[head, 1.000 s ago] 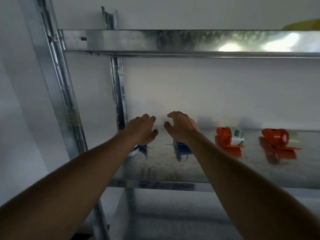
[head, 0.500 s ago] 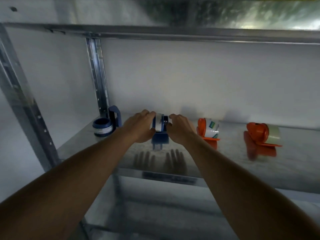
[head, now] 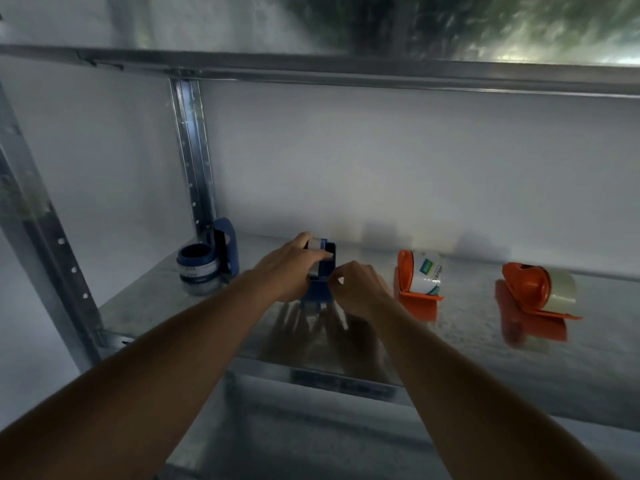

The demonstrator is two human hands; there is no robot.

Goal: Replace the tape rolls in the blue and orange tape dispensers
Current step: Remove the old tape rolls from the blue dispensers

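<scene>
Shelf [head: 467,344] carries everything. Blue dispenser [head: 320,282] stands upright mid-shelf, directly between your hands. Your left hand [head: 291,268] wraps its roll side; your right hand [head: 356,282], fingers curled, pinches at its right edge. Orange dispensers [head: 417,278] wait rightward, nearer your right hand.

A blue tape dispenser [head: 320,271] stands between the hands, its clear roll on top. Another blue dispenser [head: 221,252] stands left of them; two orange ones [head: 417,278] [head: 533,292] lie to their right.
</scene>
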